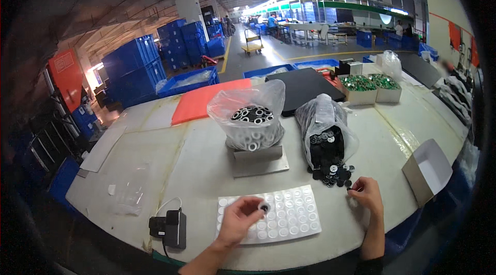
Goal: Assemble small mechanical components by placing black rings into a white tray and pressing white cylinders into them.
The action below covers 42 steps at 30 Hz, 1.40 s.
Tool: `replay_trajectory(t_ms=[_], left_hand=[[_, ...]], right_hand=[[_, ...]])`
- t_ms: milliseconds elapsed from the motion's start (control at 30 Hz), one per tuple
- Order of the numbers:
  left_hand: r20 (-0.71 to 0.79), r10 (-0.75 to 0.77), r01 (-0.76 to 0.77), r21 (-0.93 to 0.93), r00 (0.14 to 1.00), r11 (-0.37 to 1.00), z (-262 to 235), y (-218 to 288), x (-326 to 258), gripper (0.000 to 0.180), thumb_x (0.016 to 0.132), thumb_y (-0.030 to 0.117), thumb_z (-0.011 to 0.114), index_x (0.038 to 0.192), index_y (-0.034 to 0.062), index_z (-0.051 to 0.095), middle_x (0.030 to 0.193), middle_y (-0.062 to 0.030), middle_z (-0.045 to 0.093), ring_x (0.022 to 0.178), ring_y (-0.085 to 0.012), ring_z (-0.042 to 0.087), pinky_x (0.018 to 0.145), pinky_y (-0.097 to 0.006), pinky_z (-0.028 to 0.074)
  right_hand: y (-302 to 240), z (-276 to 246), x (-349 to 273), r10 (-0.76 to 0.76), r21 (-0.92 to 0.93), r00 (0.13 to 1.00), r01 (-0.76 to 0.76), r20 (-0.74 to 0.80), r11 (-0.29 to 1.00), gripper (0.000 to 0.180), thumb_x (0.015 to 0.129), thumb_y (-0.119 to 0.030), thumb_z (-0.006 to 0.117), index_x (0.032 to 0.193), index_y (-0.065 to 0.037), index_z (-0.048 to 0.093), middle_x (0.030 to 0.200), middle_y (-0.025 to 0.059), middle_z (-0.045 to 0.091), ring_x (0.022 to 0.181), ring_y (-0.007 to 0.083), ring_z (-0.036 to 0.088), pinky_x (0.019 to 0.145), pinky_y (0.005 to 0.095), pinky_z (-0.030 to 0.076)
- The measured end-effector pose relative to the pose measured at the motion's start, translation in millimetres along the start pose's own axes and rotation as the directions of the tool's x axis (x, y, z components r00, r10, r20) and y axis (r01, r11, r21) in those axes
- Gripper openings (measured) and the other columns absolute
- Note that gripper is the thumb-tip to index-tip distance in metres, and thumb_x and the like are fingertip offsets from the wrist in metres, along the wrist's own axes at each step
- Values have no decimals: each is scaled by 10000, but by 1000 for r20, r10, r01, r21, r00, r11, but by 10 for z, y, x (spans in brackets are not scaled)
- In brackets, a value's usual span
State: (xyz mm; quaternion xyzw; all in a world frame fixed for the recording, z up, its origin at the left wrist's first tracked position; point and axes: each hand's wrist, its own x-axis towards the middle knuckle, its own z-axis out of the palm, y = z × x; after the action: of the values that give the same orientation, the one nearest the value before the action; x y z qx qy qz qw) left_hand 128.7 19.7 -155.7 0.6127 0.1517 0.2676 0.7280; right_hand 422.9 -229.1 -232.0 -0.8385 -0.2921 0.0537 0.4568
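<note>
In the head view, the left hand [238, 222] pinches a small round white-rimmed part with a dark centre [264, 208] between thumb and fingers, just over a sheet of round white pads [297, 218] laid out in rows near the table's front edge. The right hand [369, 196] is well apart from it, its fingertips closed on what looks like a small black disc [351, 189], though the fingers cover much of it. That hand is just beside a heap of loose black discs [336, 176] (a few paler ones among them), spilled from the mouth of a clear plastic bag [323, 109] lying on the white worktable [129, 146]. Behind the sheet, an open upright bag [222, 107] of black-and-white rings [253, 115] sits on a metal stand [261, 166]. An open white box [429, 171] is at the right, and a black power adapter [177, 228] at the left.
</note>
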Motion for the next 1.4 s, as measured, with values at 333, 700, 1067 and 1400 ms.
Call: replay_trajectory(t_ms=[333, 700, 1067, 1400], left_hand=[[-163, 505, -279, 672, 848, 686, -83, 1031, 1592, 343, 791, 156, 678, 1068, -20, 575, 957, -121, 635, 762, -166, 622, 669, -276, 498], [-175, 79, 107, 838, 981, 535, -786, 225, -161, 150, 787, 142, 681, 863, 14, 659, 746, -61, 639, 649, -104, 574, 604, -245, 468], [196, 182, -194, 981, 964, -32, -800, -218, -570, 85, 761, 113, 615, 773, 34, 584, 811, -108, 558, 675, -265, 587, 636, -359, 482], [-381, -107, 383, 787, 918, 484, -867, 117, -374, 80, 846, 54, 535, 865, -8, 581, 780, -129, 665, 602, -179, 646, 526, -281, 487]], right_hand=[[-315, 186, -84, -134, 164, 989, 141, -56, 976, 137, 707, -35, 712, 735, 3, 584, 619, 30, 604, 536, 76, 562, 500, 226, 459], [-1045, 536, -62, -179, 685, 950, -47, 255, 727, 151, 755, 24, 665, 896, 39, 612, 780, 111, 666, 710, 153, 653, 637, 256, 538], [-1105, 1034, -221, -177, 731, 917, -157, 358, 664, 211, 794, 8, 651, 991, 67, 606, 825, 132, 673, 716, 163, 653, 678, 266, 542], [-989, 1074, -210, -188, 677, 931, -79, 313, 732, 101, 777, 11, 678, 867, 56, 669, 765, 109, 655, 655, 140, 622, 632, 256, 531]])
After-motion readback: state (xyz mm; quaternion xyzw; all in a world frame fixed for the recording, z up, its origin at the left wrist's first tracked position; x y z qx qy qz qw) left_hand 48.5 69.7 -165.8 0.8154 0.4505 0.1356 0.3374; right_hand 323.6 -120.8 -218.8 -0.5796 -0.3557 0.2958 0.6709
